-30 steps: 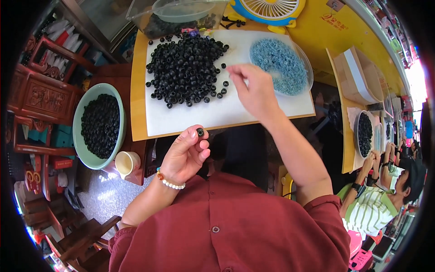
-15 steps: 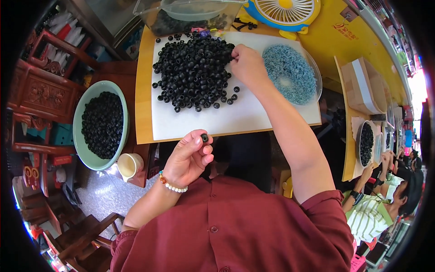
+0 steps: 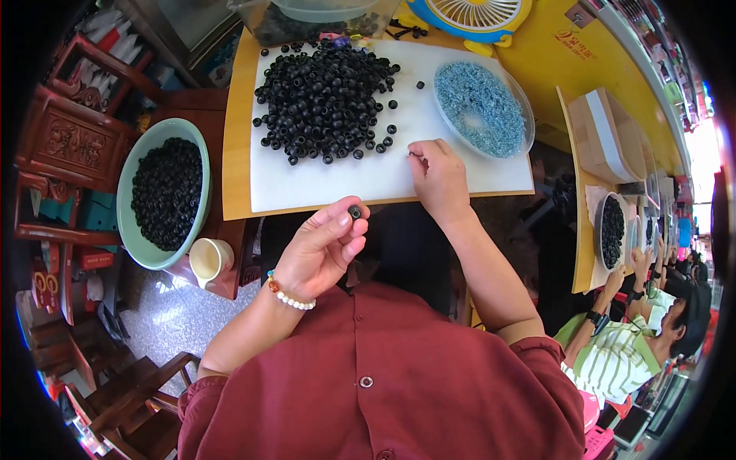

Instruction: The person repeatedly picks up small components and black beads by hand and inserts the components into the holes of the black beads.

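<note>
A round black bead (image 3: 354, 212) with a hole is pinched between the thumb and fingertips of my left hand (image 3: 316, 253), held just in front of the table edge. My right hand (image 3: 443, 182) is over the white sheet (image 3: 307, 192), its thumb and forefinger closed in a pinch. A tiny dark bit shows at those fingertips, too small to name. A large heap of black beads (image 3: 326, 100) covers the left part of the sheet, with loose ones scattered at its right side. Beyond my right hand, a clear round dish (image 3: 529, 126) holds tiny blue beads (image 3: 479, 107).
At left stand a pale green basin (image 3: 205, 188) of black beads and a cream mug (image 3: 211, 259). A clear plastic bin (image 3: 368, 27) and a blue-and-yellow fan (image 3: 475, 19) line the far edge. To the right, a co-worker (image 3: 621, 337) works at another table with a cardboard box (image 3: 606, 138).
My right hand has drawn back from the heap's right edge toward me, its fingers still pinched. My left hand keeps its bead, slightly higher in the view. The whole view has shifted a little.
</note>
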`<action>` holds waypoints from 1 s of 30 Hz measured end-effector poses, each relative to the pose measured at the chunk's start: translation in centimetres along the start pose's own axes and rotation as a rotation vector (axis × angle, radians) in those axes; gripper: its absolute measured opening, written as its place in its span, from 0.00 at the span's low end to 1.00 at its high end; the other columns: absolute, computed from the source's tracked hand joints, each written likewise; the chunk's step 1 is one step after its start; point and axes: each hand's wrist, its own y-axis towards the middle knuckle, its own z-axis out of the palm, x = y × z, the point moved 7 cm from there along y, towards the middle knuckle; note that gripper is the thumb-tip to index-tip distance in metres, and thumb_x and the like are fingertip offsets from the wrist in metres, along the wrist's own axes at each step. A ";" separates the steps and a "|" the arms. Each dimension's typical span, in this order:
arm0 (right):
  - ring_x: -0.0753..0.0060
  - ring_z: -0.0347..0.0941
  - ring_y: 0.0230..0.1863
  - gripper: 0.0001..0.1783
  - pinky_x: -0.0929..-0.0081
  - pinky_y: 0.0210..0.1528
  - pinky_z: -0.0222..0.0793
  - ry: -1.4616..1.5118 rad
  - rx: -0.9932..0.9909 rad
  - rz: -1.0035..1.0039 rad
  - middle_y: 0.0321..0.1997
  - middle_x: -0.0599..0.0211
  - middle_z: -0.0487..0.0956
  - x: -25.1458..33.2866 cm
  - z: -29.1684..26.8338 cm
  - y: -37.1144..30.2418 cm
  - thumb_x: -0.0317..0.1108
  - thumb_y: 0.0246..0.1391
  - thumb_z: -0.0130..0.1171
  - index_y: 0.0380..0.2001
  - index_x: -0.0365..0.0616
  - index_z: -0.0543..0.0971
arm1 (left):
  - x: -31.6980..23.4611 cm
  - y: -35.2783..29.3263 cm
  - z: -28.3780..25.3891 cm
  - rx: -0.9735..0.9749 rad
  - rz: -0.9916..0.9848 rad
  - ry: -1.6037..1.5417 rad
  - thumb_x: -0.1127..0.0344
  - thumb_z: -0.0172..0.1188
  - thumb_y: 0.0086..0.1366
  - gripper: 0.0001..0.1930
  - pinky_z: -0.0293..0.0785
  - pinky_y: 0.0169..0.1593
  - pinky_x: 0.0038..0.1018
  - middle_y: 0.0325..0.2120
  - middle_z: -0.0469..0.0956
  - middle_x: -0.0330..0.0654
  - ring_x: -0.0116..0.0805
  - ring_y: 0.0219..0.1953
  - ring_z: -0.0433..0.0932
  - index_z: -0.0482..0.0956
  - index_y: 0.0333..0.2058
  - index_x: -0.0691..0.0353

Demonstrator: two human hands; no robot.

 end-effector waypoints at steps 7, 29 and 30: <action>0.60 0.73 0.28 0.04 0.71 0.31 0.70 -0.002 -0.138 -0.144 0.30 0.59 0.75 -0.4 -0.2 -0.9 0.23 0.47 0.56 0.29 0.39 0.78 | 0.7 -1.0 0.7 -0.007 0.007 0.009 0.74 0.53 0.63 0.13 0.81 0.40 0.24 0.40 0.76 0.46 0.30 0.39 0.80 0.73 0.46 0.64; 0.83 0.71 0.30 0.08 0.85 0.34 0.68 1.313 0.482 0.534 0.30 0.69 0.79 8.7 -3.6 -4.8 0.25 0.50 0.60 0.35 0.35 0.79 | 1.5 -3.3 2.5 0.120 0.074 0.102 0.74 0.54 0.63 0.11 0.81 0.39 0.25 0.37 0.78 0.44 0.32 0.37 0.80 0.75 0.45 0.64; 0.83 0.71 0.29 0.07 0.85 0.33 0.68 1.367 0.516 0.546 0.30 0.68 0.79 9.2 -3.7 -5.0 0.24 0.50 0.60 0.34 0.35 0.79 | 1.5 -3.4 2.7 0.129 0.090 0.118 0.74 0.54 0.63 0.12 0.81 0.38 0.25 0.36 0.78 0.45 0.33 0.37 0.80 0.75 0.45 0.64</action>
